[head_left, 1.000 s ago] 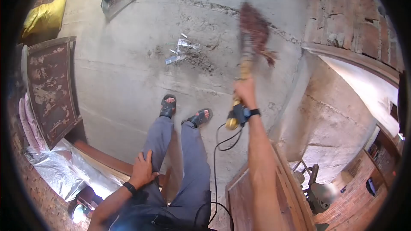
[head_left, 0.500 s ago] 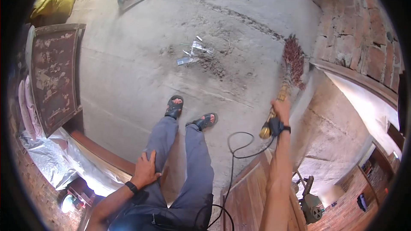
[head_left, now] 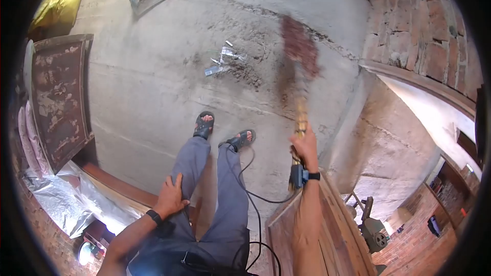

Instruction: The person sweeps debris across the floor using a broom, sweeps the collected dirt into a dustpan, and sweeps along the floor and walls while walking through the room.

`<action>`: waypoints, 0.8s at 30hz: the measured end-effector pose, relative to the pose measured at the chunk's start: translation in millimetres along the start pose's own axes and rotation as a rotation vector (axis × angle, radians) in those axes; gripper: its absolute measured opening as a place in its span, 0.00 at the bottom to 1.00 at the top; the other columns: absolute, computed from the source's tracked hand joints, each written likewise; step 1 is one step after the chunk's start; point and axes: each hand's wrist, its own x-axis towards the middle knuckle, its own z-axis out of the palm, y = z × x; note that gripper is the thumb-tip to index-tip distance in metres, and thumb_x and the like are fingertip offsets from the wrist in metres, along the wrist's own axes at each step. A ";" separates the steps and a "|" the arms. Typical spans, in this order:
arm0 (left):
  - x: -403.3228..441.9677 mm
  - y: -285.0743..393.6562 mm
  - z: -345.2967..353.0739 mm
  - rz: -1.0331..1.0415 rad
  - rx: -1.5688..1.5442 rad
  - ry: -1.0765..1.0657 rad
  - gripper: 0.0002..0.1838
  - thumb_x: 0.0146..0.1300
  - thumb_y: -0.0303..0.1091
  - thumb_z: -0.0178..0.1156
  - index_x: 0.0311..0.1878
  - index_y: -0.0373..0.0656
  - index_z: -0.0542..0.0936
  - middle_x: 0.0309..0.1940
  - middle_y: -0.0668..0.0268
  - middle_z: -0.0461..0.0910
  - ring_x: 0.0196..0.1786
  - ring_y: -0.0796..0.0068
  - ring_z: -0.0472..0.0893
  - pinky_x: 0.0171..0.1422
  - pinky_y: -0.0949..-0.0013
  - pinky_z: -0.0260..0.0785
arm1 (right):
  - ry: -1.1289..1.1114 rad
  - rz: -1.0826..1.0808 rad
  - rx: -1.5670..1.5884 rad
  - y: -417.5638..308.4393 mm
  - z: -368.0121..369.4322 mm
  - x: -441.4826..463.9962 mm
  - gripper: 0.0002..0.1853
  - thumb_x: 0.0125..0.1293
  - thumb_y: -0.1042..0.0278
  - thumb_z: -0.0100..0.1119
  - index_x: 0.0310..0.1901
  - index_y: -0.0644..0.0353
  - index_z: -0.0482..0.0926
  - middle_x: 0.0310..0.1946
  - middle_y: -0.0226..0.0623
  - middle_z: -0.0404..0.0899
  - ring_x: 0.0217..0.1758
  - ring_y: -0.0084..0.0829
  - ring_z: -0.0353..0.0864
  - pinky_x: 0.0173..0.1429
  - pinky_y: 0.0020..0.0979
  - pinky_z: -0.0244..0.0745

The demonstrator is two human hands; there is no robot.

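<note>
My right hand (head_left: 306, 148) is closed around the handle of a hand broom (head_left: 302, 110). The broom's reddish bristle head, blurred by motion, is over the concrete floor (head_left: 138, 87), right of a heap of dirt (head_left: 248, 75). Bits of silvery wrapper (head_left: 227, 57) and a small blue-and-white packet (head_left: 213, 70) lie in that heap. On my trouser leg near the knee rests my left hand (head_left: 171, 197), its fingers apart and holding nothing. A black cable (head_left: 255, 209) runs from a small device at my right wrist toward my waist.
A dustpan (head_left: 162, 1) with dirt inside stands at the top. Leftward are a yellow sack (head_left: 59, 7), a worn brown panel (head_left: 59, 97) and plastic sheeting (head_left: 56, 204). A brick wall (head_left: 427, 30) and wooden boards (head_left: 327, 225) are on the right.
The broom has swung left from beside the wall edge toward the dirt heap, my right hand moving left with it. The cable loop has shifted toward my foot. My left hand stays on the leg.
</note>
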 end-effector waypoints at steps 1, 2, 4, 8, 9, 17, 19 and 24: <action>0.4 -3.5 -0.7 -0.014 -0.009 -0.023 0.60 0.48 0.47 0.81 0.78 0.38 0.54 0.61 0.37 0.65 0.59 0.37 0.73 0.64 0.50 0.71 | 0.039 0.067 0.132 13.9 -4.8 -9.8 0.27 0.53 0.76 0.65 0.57 0.57 0.71 0.30 0.39 0.81 0.20 0.31 0.80 0.26 0.36 0.80; 0.8 -8.4 1.1 -0.014 -0.017 -0.028 0.60 0.48 0.47 0.81 0.78 0.38 0.54 0.61 0.37 0.65 0.59 0.37 0.73 0.64 0.50 0.71 | 0.036 0.069 0.124 30.4 -8.6 -12.1 0.27 0.53 0.76 0.65 0.57 0.57 0.71 0.30 0.39 0.81 0.20 0.31 0.80 0.26 0.36 0.80; -0.4 -19.1 8.0 0.036 0.007 0.041 0.60 0.48 0.48 0.81 0.78 0.38 0.54 0.61 0.38 0.66 0.59 0.37 0.73 0.64 0.50 0.71 | 0.177 0.176 0.213 64.2 -8.8 -3.7 0.19 0.58 0.73 0.63 0.52 0.61 0.74 0.23 0.37 0.78 0.19 0.35 0.80 0.23 0.36 0.79; 2.4 -26.5 4.7 0.023 -0.071 -0.044 0.61 0.49 0.47 0.81 0.78 0.37 0.51 0.64 0.35 0.63 0.63 0.33 0.71 0.67 0.47 0.70 | 0.073 0.446 0.433 76.7 20.0 26.9 0.07 0.58 0.73 0.65 0.33 0.65 0.77 0.22 0.37 0.78 0.19 0.33 0.80 0.25 0.37 0.80; 3.0 -31.4 7.3 0.022 -0.055 -0.030 0.61 0.49 0.47 0.81 0.78 0.38 0.52 0.63 0.36 0.63 0.61 0.35 0.72 0.66 0.47 0.70 | 0.020 0.380 0.469 72.0 51.0 22.5 0.06 0.58 0.73 0.65 0.34 0.64 0.78 0.22 0.37 0.79 0.20 0.32 0.81 0.25 0.36 0.81; 3.3 -55.8 -1.2 0.041 -0.074 -0.032 0.60 0.50 0.47 0.80 0.79 0.40 0.53 0.64 0.37 0.64 0.62 0.36 0.72 0.66 0.47 0.71 | -0.112 0.294 0.573 -73.3 224.8 -42.8 0.11 0.60 0.78 0.62 0.42 0.63 0.71 0.23 0.36 0.77 0.20 0.29 0.80 0.22 0.36 0.82; 1.5 -62.3 -2.4 0.069 -0.111 -0.016 0.59 0.50 0.46 0.80 0.78 0.40 0.54 0.62 0.37 0.66 0.61 0.35 0.73 0.64 0.47 0.72 | -0.141 0.265 0.628 -73.4 219.3 -60.7 0.14 0.60 0.78 0.63 0.45 0.63 0.70 0.24 0.36 0.76 0.20 0.29 0.80 0.22 0.35 0.82; 1.0 -74.8 -6.3 0.089 -0.080 -0.061 0.57 0.51 0.47 0.80 0.78 0.40 0.56 0.60 0.37 0.68 0.58 0.35 0.76 0.61 0.47 0.74 | -0.036 0.306 0.799 -47.8 190.0 -134.1 0.15 0.61 0.75 0.64 0.47 0.61 0.71 0.24 0.36 0.76 0.19 0.28 0.79 0.22 0.34 0.82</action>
